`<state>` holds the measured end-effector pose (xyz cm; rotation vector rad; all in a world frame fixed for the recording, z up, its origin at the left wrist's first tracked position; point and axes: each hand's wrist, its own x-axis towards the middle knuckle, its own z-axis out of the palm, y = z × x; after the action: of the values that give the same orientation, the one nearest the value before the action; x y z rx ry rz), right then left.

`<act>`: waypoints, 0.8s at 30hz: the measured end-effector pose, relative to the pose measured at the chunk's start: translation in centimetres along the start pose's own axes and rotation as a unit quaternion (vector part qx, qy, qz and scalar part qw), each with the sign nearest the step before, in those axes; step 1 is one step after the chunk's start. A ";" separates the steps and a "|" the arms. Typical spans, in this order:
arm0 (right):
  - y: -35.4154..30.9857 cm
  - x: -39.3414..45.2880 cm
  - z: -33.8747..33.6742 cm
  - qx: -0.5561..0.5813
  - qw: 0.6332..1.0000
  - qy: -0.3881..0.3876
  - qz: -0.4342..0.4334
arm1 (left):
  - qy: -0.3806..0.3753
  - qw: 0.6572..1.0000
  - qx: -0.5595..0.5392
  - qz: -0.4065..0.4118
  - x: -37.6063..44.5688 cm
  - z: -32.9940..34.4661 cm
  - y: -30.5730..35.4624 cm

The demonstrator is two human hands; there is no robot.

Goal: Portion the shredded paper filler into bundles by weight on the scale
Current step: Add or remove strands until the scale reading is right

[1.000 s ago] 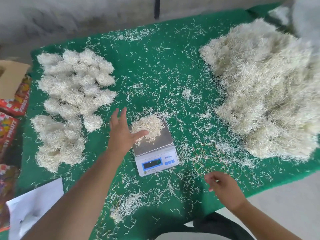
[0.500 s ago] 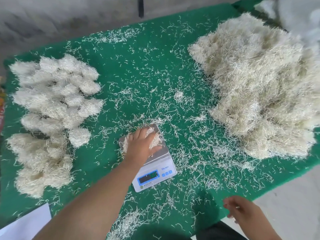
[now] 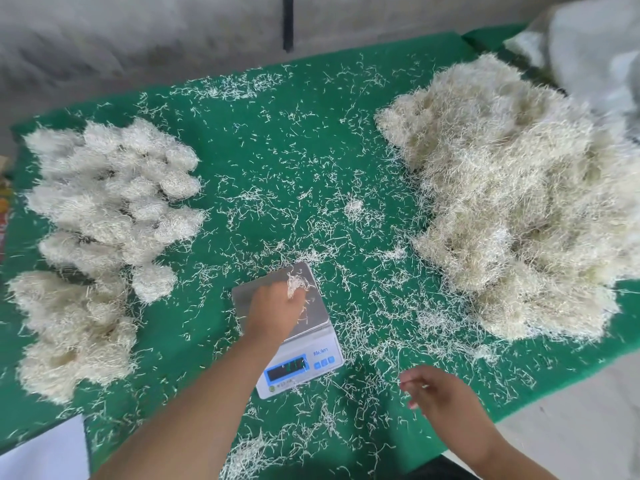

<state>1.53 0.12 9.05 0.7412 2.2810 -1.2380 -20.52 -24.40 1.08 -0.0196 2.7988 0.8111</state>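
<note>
A small white digital scale (image 3: 311, 362) with a steel pan stands at the middle front of the green table (image 3: 284, 140). My left hand (image 3: 273, 310) lies over the pan and grips a small bundle of shredded paper (image 3: 296, 282), whose strands stick out past my fingers. My right hand (image 3: 440, 396) hovers low near the front edge, right of the scale, fingers loosely curled with nothing in it. A big heap of loose shredded paper (image 3: 519, 202) fills the right side. Several portioned bundles (image 3: 110, 202) lie in rows at the left.
Loose paper strands are scattered all over the green cloth. A white sheet (image 3: 45, 452) lies at the front left corner. A white sack (image 3: 595, 53) sits at the back right. A grey wall runs behind the table.
My left hand came down onto the paper on the scale pan and closed round it. The right hand stayed near the front edge. The camera view shifted slightly.
</note>
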 end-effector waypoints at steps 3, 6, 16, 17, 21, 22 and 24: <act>-2.7 0.7 0.4 0.044 0.998 -0.026 -0.026 | 0.070 0.904 -0.377 -0.191 -1.2 -3.1 2.0; -5.8 1.2 1.5 0.196 0.976 -0.091 0.010 | 0.066 0.693 -0.640 -0.325 -2.8 -6.5 3.0; -16.1 1.4 5.7 0.566 0.772 -0.248 0.152 | 0.004 0.577 -0.749 -0.325 -10.9 -7.5 9.1; -16.9 1.3 5.5 0.566 0.773 -0.246 0.148 | 0.016 0.596 -0.740 -0.310 -11.6 -7.3 9.6; -18.1 0.0 5.3 0.514 0.820 -0.226 0.113 | 0.201 0.812 -0.532 -0.128 -14.3 -6.9 10.9; -18.1 -0.4 5.4 0.514 0.818 -0.237 0.103 | 0.214 0.856 -0.466 -0.065 -14.9 -6.8 11.0; -18.2 -1.5 5.4 0.517 0.810 -0.263 0.090 | 0.226 0.912 -0.342 -0.003 -15.5 -6.4 10.3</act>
<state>-8.32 -13.16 18.53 0.7632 0.9423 -2.2329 -7.55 -19.89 15.17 -0.3751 2.7184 1.9552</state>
